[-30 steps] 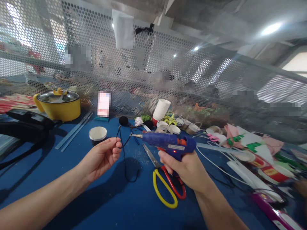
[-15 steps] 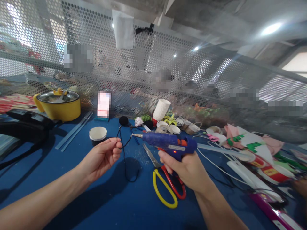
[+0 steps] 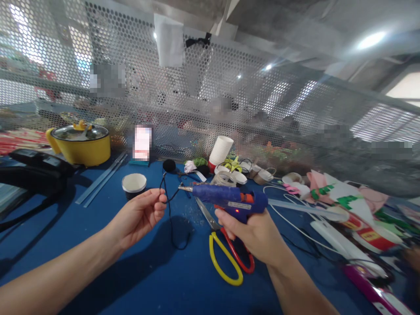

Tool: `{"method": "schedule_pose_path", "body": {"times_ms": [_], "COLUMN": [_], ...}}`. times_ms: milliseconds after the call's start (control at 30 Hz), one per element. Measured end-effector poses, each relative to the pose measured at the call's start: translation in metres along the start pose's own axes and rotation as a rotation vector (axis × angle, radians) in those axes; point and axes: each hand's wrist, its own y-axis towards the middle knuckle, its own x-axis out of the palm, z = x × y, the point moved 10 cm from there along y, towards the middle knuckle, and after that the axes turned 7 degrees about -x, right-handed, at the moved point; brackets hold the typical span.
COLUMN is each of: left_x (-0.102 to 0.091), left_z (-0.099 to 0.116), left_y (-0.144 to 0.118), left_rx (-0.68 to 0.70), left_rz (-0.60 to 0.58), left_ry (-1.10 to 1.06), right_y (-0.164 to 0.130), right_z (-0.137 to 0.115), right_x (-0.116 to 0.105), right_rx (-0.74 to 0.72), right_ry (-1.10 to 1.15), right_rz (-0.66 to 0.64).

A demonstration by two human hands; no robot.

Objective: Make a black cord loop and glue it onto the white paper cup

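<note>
Nozzle nudged leftward | right hand (image 3: pixel 254 232) clasps blue plastic glue gun (image 3: pixel 229 199) | left hand (image 3: pixel 139 216) pinches thin black cord (image 3: pixel 170 218), seemingly.

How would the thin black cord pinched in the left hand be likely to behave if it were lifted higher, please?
Probably floppy: the black cord droops from the left hand and curls on the blue table. It looks thin, so likely very light. Its loose end would probably swing near the glue gun in the right hand.

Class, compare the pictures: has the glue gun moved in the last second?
Yes. The glue gun in the right hand has shifted left and slightly down against the still scissors, its nozzle nearer the black cord.
</note>
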Motion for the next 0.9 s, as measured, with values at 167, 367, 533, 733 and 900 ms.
{"method": "schedule_pose_path", "body": {"times_ms": [167, 367, 533, 733, 900], "left_x": [-0.0005, -0.0004, -0.0013, -0.0012, -0.0022], "left_z": [-0.0007, -0.0008, -0.001, -0.0006, -0.0005], "left_y": [-0.0001, -0.0002, 0.0, -0.0003, 0.0007], "left_rx": [-0.006, -0.009, -0.008, -0.002, 0.003], "left_rz": [0.002, 0.013, 0.018, 0.001, 0.008], "left_ry": [0.002, 0.012, 0.008, 0.009, 0.015], "right_y": [0.0016, 0.001, 0.0008, -0.0016, 0.0003], "right_z": [0.0007, 0.0012, 0.0001, 0.0011, 0.0019], "right_x": [-0.0024, -0.0079, -0.0021, -0.0001, -0.0024], "right_rx": [0.007, 0.018, 0.019, 0.038, 0.024], "right_ry": [-0.033, -0.01, 0.035, 0.037, -0.009], "right_rz": [-0.024, 0.057, 0.028, 0.026, 0.008]}}
